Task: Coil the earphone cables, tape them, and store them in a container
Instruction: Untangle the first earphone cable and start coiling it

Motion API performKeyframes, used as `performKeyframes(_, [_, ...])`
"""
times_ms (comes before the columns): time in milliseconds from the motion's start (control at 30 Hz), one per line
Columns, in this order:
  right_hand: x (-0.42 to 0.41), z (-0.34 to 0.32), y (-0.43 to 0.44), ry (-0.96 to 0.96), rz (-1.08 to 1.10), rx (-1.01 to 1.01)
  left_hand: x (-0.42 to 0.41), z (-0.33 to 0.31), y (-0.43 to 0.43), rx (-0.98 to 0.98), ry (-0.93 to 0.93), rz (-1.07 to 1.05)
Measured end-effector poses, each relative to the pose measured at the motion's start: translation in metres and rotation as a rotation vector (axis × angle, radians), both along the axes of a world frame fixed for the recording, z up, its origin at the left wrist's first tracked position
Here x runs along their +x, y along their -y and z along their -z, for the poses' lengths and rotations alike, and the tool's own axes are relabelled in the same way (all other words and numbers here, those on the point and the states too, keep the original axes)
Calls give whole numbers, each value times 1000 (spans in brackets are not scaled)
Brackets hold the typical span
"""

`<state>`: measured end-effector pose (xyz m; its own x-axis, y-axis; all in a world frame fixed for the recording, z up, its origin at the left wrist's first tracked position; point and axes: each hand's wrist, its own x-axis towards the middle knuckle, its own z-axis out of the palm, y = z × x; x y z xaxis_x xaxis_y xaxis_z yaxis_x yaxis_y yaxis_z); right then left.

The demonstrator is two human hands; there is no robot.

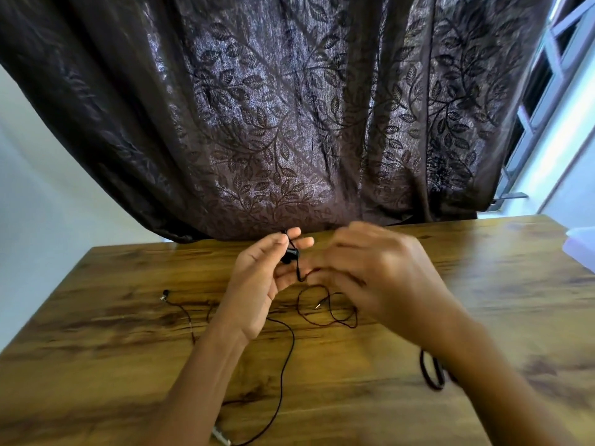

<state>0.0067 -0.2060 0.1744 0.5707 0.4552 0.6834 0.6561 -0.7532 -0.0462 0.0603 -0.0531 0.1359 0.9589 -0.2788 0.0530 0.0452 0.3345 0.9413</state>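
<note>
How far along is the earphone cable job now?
Done, it seems: one dark coil lies by the right forearm; no tape shows. In hand: the left hand holds an earbud, and the blurred right hand is at its cable. Left: loose cable on the table; the container waits at the right edge.

Daylight from the window (547, 75) at right (edges bowed); right hand (380, 275) blurred.

Wood, cloth and plastic surfaces

The table (483, 284) is brown wood grain with a soft sheen. The curtain (289, 123) is dark woven cloth with a shimmering leaf pattern. The earphone cable (286, 365) looks thin and matt, its earbud (289, 255) glossy black plastic and its plug (318, 306) bright metal. The container (581, 246) is translucent plastic.
</note>
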Motion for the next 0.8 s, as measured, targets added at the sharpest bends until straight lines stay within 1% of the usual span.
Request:
performKeyframes(67, [11, -16, 0, -51, -59, 63, -5, -2, 4, 53, 36, 56])
performKeyframes(133, [23, -26, 1, -128, -56, 157, -11, -5, 7, 82, 66, 129])
performKeyframes(233, [41, -31, 5, -316, -83, 361, -16, -12, 9, 42, 42, 196])
performKeyframes(300, [51, -32, 9, -387, -126, 454, -16, -15, 10, -6, 29, 211])
performKeyframes(467, [69, -15, 20, -398, -154, 661, -11, -16, 5, -118, -12, 186])
performKeyframes(567, [70, 6, 25, -395, -112, 789, -9, -18, 1, -180, -41, 155])
performKeyframes(700, [59, 37, 18, -419, -21, 844, -3, -19, -4, -260, -83, 124])
performKeyframes(800, [47, 61, 11, -388, 71, 747, 1, -19, -3, -329, -126, 101])
